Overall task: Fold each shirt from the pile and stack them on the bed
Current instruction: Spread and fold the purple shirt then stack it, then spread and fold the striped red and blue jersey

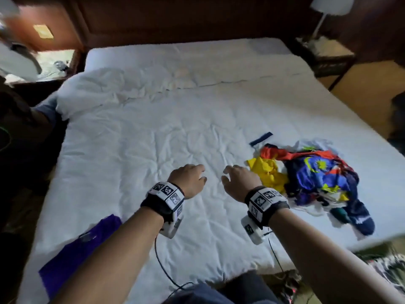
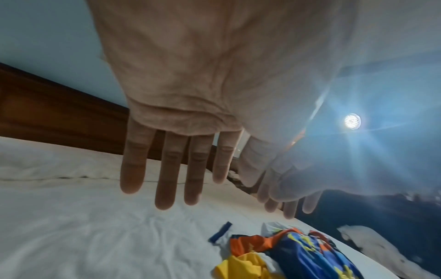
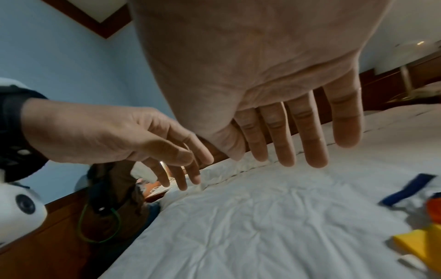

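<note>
A crumpled pile of shirts (image 1: 311,178), glossy and multicoloured, is seen at 4 o'clock on the bed (image 1: 153,132), which is covered in wrinkled white quilting. The left hand (image 1: 189,179) and right hand (image 1: 240,182) are held side by side above the sheet, fingers relaxed, nothing gripped. A flat purple shirt (image 1: 72,255) is laid at 8 o'clock.

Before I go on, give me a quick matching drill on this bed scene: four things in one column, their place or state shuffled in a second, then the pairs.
1. left hand
2. pile of shirts
3. purple shirt
4. lamp

A. heaped unfolded on the bed's right side
B. open above the bare duvet, holding nothing
C. flat at the bed's near left corner
D. on the nightstand, far right

Pairs: 1-B, 2-A, 3-C, 4-D
</note>
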Demonstrator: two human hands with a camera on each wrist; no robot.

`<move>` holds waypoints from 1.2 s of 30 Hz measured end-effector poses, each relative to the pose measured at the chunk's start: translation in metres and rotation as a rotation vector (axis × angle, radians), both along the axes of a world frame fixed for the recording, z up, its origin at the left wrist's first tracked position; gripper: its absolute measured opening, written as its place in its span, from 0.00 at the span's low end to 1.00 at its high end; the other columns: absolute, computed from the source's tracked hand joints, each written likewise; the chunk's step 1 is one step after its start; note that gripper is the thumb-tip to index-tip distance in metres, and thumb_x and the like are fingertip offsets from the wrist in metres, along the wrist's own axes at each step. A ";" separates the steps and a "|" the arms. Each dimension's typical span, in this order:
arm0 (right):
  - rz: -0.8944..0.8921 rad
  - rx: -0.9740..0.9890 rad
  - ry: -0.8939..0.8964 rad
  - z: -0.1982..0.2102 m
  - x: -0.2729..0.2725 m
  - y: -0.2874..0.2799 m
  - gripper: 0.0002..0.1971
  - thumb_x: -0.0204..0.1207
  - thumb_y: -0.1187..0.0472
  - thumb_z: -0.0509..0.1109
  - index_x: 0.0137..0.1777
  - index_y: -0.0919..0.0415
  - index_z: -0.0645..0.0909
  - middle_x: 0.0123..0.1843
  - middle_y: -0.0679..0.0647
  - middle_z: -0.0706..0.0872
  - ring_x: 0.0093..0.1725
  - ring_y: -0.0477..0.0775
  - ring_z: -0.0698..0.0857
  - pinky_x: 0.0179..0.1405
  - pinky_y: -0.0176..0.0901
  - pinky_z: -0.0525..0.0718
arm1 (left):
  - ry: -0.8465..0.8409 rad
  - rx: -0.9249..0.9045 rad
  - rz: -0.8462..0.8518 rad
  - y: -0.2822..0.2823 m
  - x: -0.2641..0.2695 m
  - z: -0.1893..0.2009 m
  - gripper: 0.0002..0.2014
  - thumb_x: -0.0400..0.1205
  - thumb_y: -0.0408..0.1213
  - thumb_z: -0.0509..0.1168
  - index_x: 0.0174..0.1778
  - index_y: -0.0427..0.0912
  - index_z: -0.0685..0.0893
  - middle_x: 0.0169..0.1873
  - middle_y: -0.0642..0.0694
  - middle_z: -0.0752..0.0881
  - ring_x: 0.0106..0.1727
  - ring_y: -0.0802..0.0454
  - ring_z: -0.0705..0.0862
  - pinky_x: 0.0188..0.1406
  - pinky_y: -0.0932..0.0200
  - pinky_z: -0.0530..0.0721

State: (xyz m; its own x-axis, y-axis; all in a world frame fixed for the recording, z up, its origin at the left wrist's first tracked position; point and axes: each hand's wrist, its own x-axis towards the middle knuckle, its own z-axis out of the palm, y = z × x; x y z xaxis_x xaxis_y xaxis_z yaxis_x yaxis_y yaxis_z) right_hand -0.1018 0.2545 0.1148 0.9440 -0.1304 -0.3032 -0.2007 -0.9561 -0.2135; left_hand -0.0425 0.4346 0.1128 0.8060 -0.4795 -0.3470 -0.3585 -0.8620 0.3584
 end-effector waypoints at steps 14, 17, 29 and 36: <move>-0.266 -0.035 0.220 -0.092 0.032 -0.312 0.16 0.83 0.52 0.61 0.64 0.58 0.82 0.67 0.58 0.85 0.67 0.65 0.84 0.60 0.54 0.82 | 0.085 0.137 -0.304 -0.338 0.073 -0.020 0.20 0.85 0.49 0.62 0.74 0.54 0.78 0.69 0.43 0.84 0.67 0.38 0.84 0.64 0.47 0.82; -0.368 0.002 0.255 -0.129 0.041 -0.347 0.21 0.82 0.46 0.67 0.68 0.58 0.77 0.70 0.59 0.80 0.70 0.66 0.82 0.61 0.56 0.82 | 0.086 0.162 -0.325 -0.379 0.087 -0.032 0.19 0.85 0.46 0.62 0.73 0.53 0.78 0.69 0.43 0.83 0.68 0.37 0.82 0.65 0.44 0.82; -0.314 0.227 -0.026 -0.154 0.047 -0.376 0.04 0.77 0.62 0.57 0.48 0.59 0.73 0.50 0.61 0.81 0.56 0.69 0.81 0.42 0.57 0.75 | 0.159 0.122 -0.304 -0.421 0.109 -0.065 0.24 0.83 0.37 0.65 0.76 0.57 0.78 0.73 0.47 0.81 0.71 0.40 0.81 0.67 0.47 0.82; -0.323 0.583 -0.546 -0.022 0.060 -0.367 0.03 0.83 0.64 0.58 0.50 0.63 0.70 0.37 0.60 0.83 0.35 0.63 0.78 0.33 0.53 0.71 | 0.236 -0.416 -0.252 -0.428 0.104 -0.020 0.10 0.82 0.27 0.65 0.52 0.44 0.87 0.44 0.48 0.88 0.44 0.54 0.87 0.47 0.56 0.81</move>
